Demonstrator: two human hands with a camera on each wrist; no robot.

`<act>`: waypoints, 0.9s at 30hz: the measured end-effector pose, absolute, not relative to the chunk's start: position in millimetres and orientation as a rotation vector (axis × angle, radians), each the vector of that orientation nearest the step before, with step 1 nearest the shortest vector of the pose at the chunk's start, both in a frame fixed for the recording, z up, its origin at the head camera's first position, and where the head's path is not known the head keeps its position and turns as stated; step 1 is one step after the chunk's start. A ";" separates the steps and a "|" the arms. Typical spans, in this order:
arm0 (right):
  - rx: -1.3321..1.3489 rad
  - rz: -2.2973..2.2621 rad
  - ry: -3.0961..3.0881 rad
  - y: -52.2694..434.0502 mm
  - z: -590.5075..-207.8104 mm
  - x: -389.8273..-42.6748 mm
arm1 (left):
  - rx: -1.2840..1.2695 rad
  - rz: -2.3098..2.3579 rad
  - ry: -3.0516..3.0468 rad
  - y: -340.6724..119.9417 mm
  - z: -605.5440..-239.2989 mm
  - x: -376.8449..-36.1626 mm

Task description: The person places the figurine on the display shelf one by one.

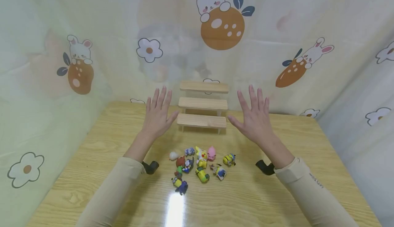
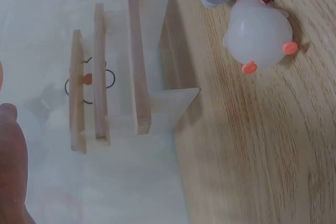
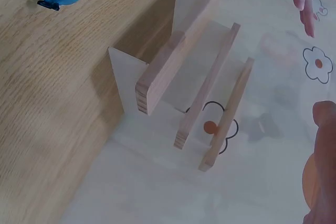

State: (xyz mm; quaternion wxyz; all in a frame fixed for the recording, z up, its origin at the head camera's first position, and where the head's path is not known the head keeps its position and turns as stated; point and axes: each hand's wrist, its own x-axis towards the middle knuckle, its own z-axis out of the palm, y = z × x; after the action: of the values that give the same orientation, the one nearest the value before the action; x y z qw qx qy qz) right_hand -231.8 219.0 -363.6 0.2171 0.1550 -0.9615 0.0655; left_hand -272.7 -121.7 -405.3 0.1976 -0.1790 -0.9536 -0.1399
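Note:
My left hand (image 1: 156,117) is held up over the table with fingers spread, left of a three-step wooden display rack (image 1: 201,121). On the rack's other side my right hand (image 1: 254,120) is raised the same way, palm down and holding nothing. Nearer to me lies a loose group of small toy figures: a pink pig (image 1: 211,153), a yellow and white figure (image 1: 201,157), a white round figure (image 2: 260,32), a grey-blue figure (image 1: 189,151) and several yellow and blue ones, such as a minion-like figure (image 1: 180,185). Neither hand touches them.
A wood-grain table (image 1: 246,199) carries everything. Behind it hangs a pale curtain (image 1: 117,66) printed with rabbits and flowers, which also runs along both sides. Black bands or mounts (image 1: 150,167) sit at both wrists. A bright light reflection lies on the front of the table.

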 end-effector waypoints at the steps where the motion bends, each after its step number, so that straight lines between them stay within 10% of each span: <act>1: 0.427 0.181 -2.663 219.1 -364.0 -231.9 | -0.502 -0.388 -2.666 -121.8 -405.8 -273.2; 27: 0.414 0.210 -2.684 222.8 -367.9 -233.0 | -0.525 -0.551 -2.635 -124.0 -413.1 -275.4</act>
State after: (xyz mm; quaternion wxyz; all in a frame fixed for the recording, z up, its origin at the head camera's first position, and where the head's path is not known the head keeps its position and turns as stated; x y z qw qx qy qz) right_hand -233.0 222.8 -367.9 0.2074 0.1489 -0.9639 0.0754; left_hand -275.4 -124.0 -413.1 0.1983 -0.1878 -0.9416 -0.1969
